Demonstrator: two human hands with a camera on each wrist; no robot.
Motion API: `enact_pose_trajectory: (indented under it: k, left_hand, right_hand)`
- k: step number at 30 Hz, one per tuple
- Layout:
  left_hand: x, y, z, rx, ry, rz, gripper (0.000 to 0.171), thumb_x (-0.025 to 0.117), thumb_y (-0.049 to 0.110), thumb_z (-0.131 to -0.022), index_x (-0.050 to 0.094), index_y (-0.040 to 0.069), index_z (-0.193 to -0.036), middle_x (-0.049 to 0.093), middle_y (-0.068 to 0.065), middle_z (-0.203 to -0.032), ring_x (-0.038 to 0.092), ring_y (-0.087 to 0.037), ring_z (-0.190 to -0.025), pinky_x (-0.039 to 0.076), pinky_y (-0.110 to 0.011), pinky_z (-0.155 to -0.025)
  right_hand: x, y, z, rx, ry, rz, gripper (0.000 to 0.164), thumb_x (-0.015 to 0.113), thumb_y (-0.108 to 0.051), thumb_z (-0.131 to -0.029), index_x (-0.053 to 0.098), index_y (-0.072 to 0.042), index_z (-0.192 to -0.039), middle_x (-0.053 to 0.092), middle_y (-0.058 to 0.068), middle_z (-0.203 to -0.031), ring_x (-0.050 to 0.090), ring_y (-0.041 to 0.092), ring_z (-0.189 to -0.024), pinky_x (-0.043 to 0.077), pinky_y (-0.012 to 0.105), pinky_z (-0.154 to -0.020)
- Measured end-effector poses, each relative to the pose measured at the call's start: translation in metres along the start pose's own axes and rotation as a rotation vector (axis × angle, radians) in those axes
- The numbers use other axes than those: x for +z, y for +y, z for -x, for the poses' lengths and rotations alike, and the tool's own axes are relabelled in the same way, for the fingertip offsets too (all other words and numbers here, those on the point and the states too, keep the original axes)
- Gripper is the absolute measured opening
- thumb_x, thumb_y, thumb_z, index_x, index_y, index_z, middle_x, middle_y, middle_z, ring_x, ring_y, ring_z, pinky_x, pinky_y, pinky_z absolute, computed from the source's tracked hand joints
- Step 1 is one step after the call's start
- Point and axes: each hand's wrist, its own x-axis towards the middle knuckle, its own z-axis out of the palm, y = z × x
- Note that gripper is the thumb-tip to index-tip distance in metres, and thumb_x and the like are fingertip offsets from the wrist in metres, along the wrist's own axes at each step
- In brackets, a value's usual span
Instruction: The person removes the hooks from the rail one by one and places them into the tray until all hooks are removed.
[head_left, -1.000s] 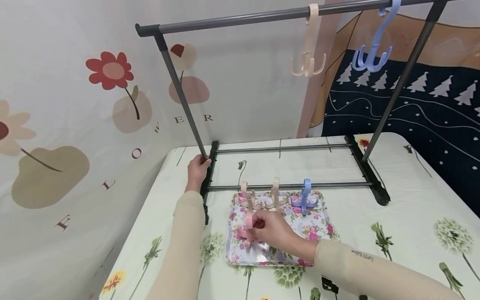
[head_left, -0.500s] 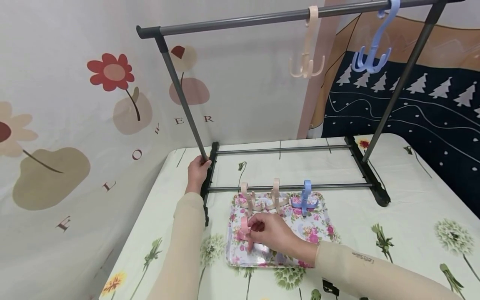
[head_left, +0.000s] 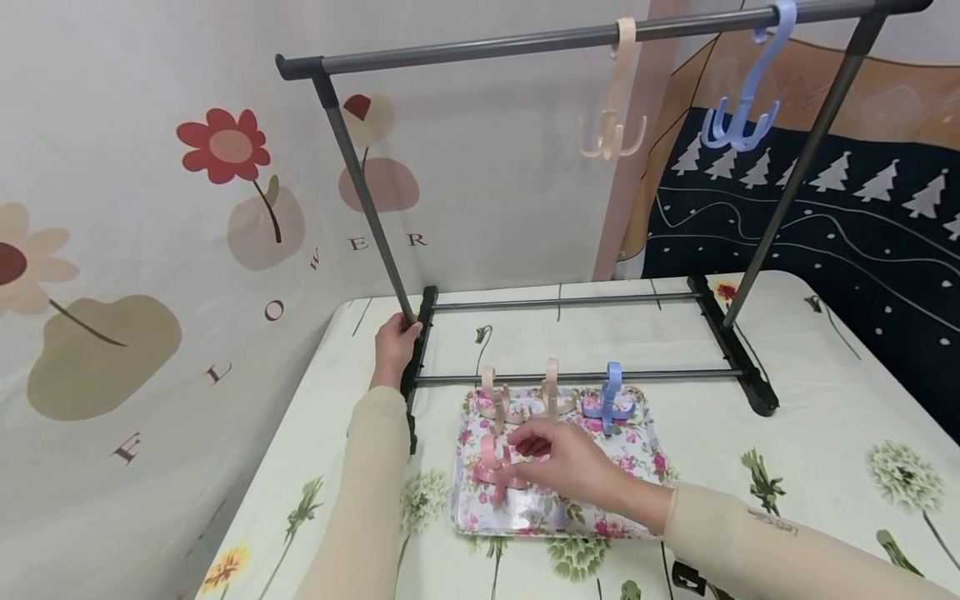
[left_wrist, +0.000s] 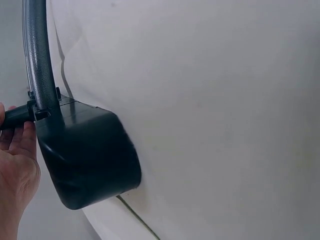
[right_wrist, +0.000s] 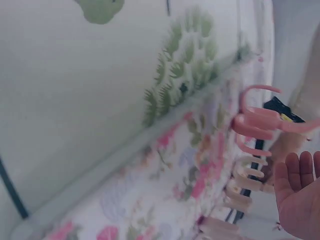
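Note:
My left hand grips the lower end of the grey garment rack's left post, at the black base foot. In the left wrist view, its fingers lie behind the black fitting. My right hand is over the floral tray, just right of a pink swivel hook, its fingers loosely bent with nothing in them. The right wrist view shows the pink hook standing prongs-out beside my fingers. Behind it on the tray sit two beige hooks and a blue hook.
On the rack's top bar hang a beige hook and a blue hook. The rack's lower bars run close behind the tray. A flower-print cloth covers the table; printed curtains stand behind.
My right hand has let go of the pink hook and drawn back to the right; the hook now rests on the tray. My left hand has stayed on the rack.

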Motion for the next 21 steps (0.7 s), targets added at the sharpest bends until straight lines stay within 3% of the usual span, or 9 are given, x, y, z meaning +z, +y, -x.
enact_pose_trajectory:
  k: [5,13,17,21]
  left_hand:
    - [0.000,0.001,0.001,0.003,-0.002,0.002,0.028,0.056,0.018,-0.102,0.061,0.001,-0.124,0.064,-0.018,-0.125,0.058,-0.034,-0.116,0.043,-0.052,-0.101]
    - [0.000,0.001,0.000,0.000,0.001,0.007,0.029,0.057,0.018,-0.102,0.061,0.000,-0.125,0.064,-0.018,-0.125,0.058,-0.034,-0.117,0.043,-0.052,-0.101]
    - [0.000,0.000,0.000,0.003,-0.002,0.008,0.029,0.057,0.018,-0.102,0.060,0.000,-0.125,0.064,-0.019,-0.125,0.058,-0.035,-0.116,0.043,-0.051,-0.101]
    - [0.000,0.001,0.002,0.011,0.007,-0.001,0.028,0.056,0.017,-0.102,0.061,0.000,-0.123,0.065,-0.019,-0.124,0.059,-0.035,-0.115,0.044,-0.052,-0.100]
  right_hand:
    - [-0.022,-0.009,0.007,-0.020,0.066,-0.027,0.030,0.078,-0.020,-0.086,0.068,-0.007,-0.111,0.068,0.001,-0.103,0.065,0.019,-0.093,0.054,0.029,-0.084]
    - [-0.066,-0.028,0.005,-0.037,0.233,-0.115,0.023,0.072,-0.012,-0.091,0.067,-0.002,-0.111,0.069,0.008,-0.101,0.067,0.022,-0.088,0.057,0.028,-0.076]
    - [-0.095,-0.035,-0.003,-0.028,0.344,-0.103,0.023,0.070,-0.012,-0.092,0.066,0.000,-0.112,0.069,0.013,-0.103,0.067,0.020,-0.089,0.056,0.025,-0.078]
    - [-0.126,-0.040,-0.011,-0.057,0.452,-0.008,0.024,0.069,-0.015,-0.094,0.066,0.001,-0.112,0.070,0.011,-0.103,0.066,0.013,-0.087,0.054,0.020,-0.077]
